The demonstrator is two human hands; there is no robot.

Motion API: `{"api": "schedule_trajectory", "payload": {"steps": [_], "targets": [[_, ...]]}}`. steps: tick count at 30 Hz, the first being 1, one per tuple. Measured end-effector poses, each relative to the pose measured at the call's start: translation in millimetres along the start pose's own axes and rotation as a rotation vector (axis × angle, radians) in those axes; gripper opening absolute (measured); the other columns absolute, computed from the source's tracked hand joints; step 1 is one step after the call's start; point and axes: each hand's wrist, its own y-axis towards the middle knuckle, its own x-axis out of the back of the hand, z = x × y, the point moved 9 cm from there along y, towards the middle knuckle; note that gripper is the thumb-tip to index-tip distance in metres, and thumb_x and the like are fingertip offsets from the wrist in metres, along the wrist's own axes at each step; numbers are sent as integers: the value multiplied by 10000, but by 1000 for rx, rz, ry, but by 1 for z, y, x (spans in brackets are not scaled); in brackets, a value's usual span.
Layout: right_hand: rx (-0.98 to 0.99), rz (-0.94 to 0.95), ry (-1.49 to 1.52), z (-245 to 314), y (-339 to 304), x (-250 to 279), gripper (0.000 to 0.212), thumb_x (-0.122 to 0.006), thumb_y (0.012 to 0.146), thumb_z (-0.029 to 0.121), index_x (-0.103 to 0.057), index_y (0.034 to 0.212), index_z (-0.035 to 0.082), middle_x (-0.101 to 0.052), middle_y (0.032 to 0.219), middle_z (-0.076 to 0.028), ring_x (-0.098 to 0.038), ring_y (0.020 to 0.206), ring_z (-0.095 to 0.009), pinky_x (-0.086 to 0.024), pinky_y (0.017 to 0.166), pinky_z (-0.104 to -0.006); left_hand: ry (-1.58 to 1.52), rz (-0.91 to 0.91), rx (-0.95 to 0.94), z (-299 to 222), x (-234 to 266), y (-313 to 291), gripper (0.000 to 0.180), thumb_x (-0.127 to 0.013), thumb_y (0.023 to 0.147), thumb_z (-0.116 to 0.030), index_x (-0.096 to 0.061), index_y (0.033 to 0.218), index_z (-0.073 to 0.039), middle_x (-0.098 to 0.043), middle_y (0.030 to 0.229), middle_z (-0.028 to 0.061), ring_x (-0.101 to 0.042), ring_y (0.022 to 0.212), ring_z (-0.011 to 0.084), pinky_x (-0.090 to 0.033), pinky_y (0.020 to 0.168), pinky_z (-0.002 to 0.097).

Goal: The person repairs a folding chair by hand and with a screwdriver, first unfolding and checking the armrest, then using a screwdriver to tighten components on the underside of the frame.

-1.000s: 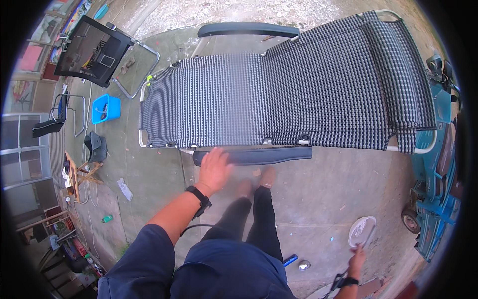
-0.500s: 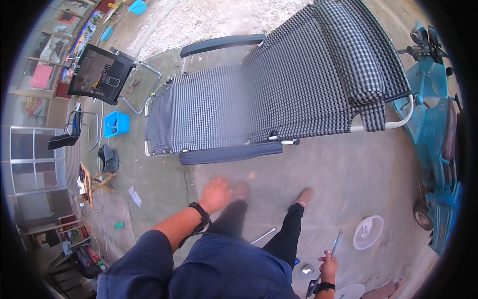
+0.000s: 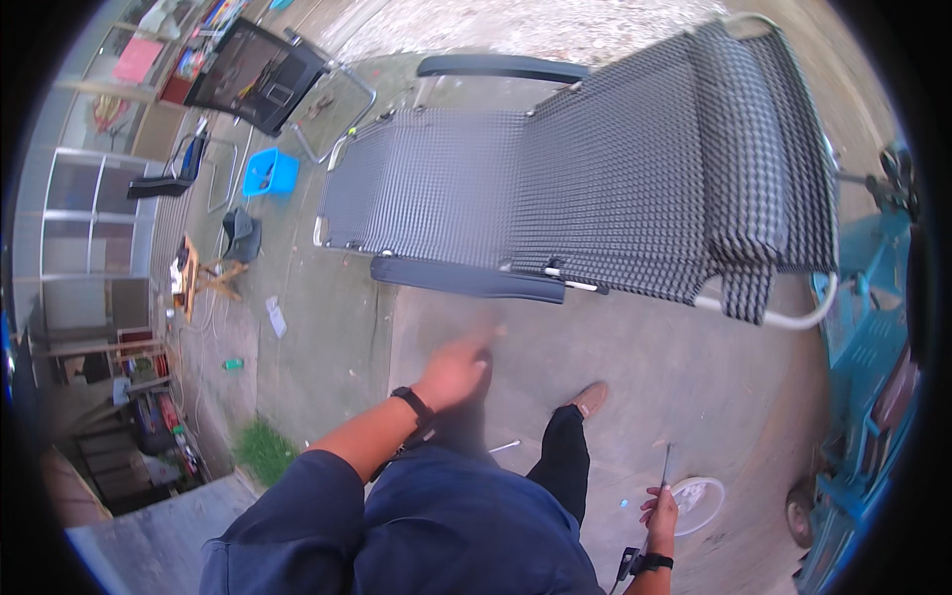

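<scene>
My left hand (image 3: 454, 371) reaches forward over the concrete, short of the near armrest (image 3: 466, 279) of a reclining lounge chair. Its fingers are partly blurred; they look loosely apart, with no object visible in them. The chair's seat and back are black-and-white checked fabric (image 3: 615, 164) on a pale metal frame, laid out flat and long. Down at my right side, my right hand (image 3: 658, 512) is closed around a thin metal rod (image 3: 667, 464) that points up and forward. A round white basin (image 3: 706, 504) stands just beyond that hand.
At the right is a teal three-wheeled vehicle (image 3: 868, 362). On the left stand a black mesh chair (image 3: 256, 74), a blue bin (image 3: 270, 173), a small wooden stool (image 3: 223, 278) and a black chair (image 3: 169, 180). A pale rod (image 3: 505, 446) lies near my feet.
The view has swung, so the lounge chair sits higher and further right. My left hand has moved forward toward the armrest. My right hand still holds the thin rod.
</scene>
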Motion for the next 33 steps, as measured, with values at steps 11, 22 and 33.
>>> {"api": "schedule_trajectory", "payload": {"steps": [11, 22, 33], "targets": [[94, 350, -339, 207, 11, -200, 450, -466, 981, 426, -661, 911, 27, -510, 562, -20, -488, 478, -102, -432, 466, -247, -475, -162, 653, 275, 20, 10, 481, -383, 987, -386, -597, 1102, 29, -625, 1114, 220, -581, 1058, 356, -435, 954, 413], [79, 543, -543, 361, 0, -356, 408, -502, 978, 407, -689, 920, 49, -499, 576, 12, -491, 514, -76, -423, 503, -232, -1216, -105, 929, 347, 28, 35, 666, -402, 952, -581, -466, 1318, -28, -578, 1228, 129, -529, 1168, 239, -390, 985, 408], [8, 457, -504, 375, 25, -362, 415, -495, 984, 405, -684, 907, 43, -508, 573, 5, -492, 502, -81, -425, 492, -233, -1398, -42, 933, 318, 43, 72, 411, -550, 959, -347, -481, 1272, -90, -584, 1182, 53, -554, 1101, 197, -467, 922, 418]]}}
